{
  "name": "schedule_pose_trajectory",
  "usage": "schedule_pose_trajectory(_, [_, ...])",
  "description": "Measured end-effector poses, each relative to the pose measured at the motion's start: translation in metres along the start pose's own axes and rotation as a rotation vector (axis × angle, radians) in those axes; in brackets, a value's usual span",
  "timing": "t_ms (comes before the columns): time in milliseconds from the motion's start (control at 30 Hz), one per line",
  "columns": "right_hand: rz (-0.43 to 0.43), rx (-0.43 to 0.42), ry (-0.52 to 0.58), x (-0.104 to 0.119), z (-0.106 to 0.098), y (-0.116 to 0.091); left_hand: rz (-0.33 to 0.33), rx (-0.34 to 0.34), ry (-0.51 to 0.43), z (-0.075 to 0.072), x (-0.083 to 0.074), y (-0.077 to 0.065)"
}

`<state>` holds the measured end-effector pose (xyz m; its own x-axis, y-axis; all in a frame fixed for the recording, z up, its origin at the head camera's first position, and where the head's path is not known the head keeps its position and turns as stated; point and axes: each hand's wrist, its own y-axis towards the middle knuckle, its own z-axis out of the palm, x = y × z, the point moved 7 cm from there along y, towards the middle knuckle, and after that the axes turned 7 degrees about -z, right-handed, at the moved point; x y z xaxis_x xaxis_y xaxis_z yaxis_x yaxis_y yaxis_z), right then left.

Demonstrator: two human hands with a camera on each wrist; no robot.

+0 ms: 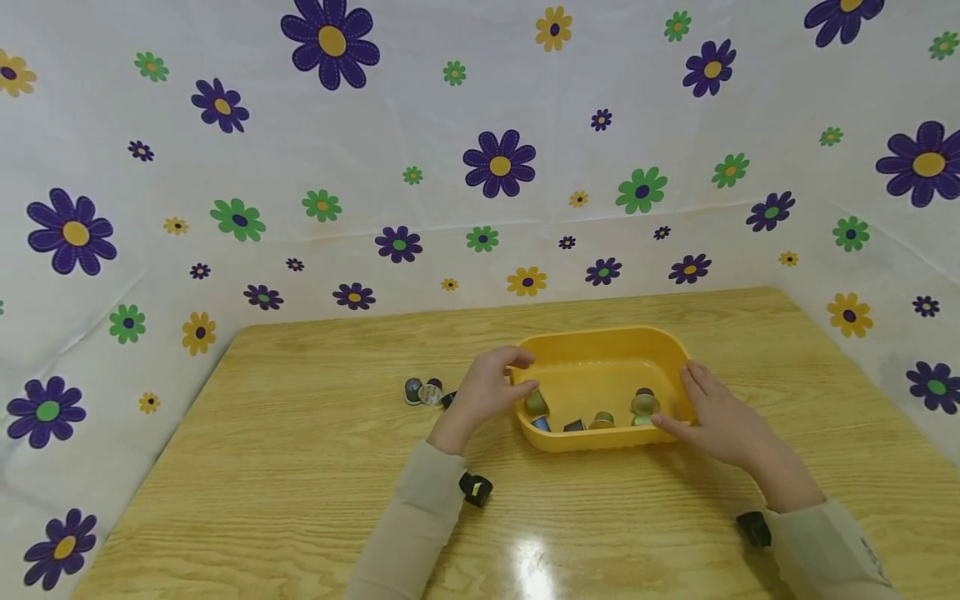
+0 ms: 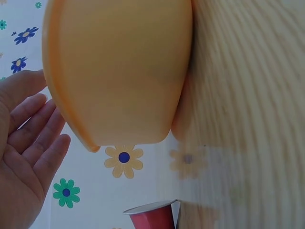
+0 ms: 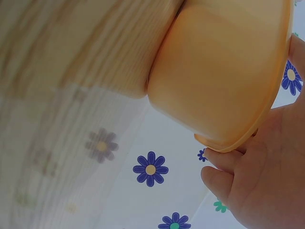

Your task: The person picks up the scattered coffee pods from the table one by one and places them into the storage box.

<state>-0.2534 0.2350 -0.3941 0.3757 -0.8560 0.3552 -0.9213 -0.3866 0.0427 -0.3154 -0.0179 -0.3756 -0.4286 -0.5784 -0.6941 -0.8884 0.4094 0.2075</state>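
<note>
the yellow tub (image 1: 592,348) is sitting on the wooden table (image 1: 315,467), right between the two hands. its long way is running from side to side, from one hand to the other, and its top is facing up. both hands are about as near to it as each other.

the left hand (image 1: 487,385) is hanging at the tub's left end, with its thumb and fingers bending loosely and leaving a gap between them. the pictures are not showing if it is pressing hard on the rim. the right hand (image 1: 723,425) is holding the right end, with its thumb going over the near rim and its fingers lying against the outside.

inside the tub, little pods are lying mostly along the near side. a dark green pod (image 1: 536,404) is leaning at the left, just above a blue pod (image 1: 541,424). a black pod (image 1: 574,426) and an olive pod (image 1: 602,420) are coming next, and a gold pod (image 1: 644,403) is sitting near the right thumb.

more pods are waiting outside, on the table to the left. a gray pod (image 1: 412,390) is standing beside a pod with a pale lid (image 1: 431,394). in the left wrist view a red pod (image 2: 153,218) is peeking in.
</note>
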Motion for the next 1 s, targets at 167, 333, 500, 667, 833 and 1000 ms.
schedule_pose_trajectory(167, [-0.006, -0.011, -0.005, 0.002, -0.001, 0.001, -0.011, -0.015, 0.003, -0.004, 0.002, -0.001])
schedule_pose_trajectory(333, [-0.003, -0.009, -0.002, 0.001, -0.001, 0.000, -0.019, -0.022, 0.007, -0.008, 0.005, -0.003])
schedule_pose_trajectory(500, [-0.001, -0.010, 0.002, 0.000, 0.000, 0.000, -0.023, -0.042, 0.021, -0.012, 0.008, -0.006])
schedule_pose_trajectory(667, [0.002, -0.005, 0.004, 0.000, 0.000, 0.000, -0.025, -0.060, 0.033, -0.017, 0.012, -0.009])
schedule_pose_trajectory(833, [-0.001, -0.006, 0.010, 0.000, 0.000, 0.001, -0.044, -0.072, 0.024, -0.022, 0.016, -0.012])
schedule_pose_trajectory(1000, [-0.002, -0.009, 0.005, 0.001, 0.000, 0.000, -0.051, -0.087, 0.018, -0.028, 0.019, -0.016])
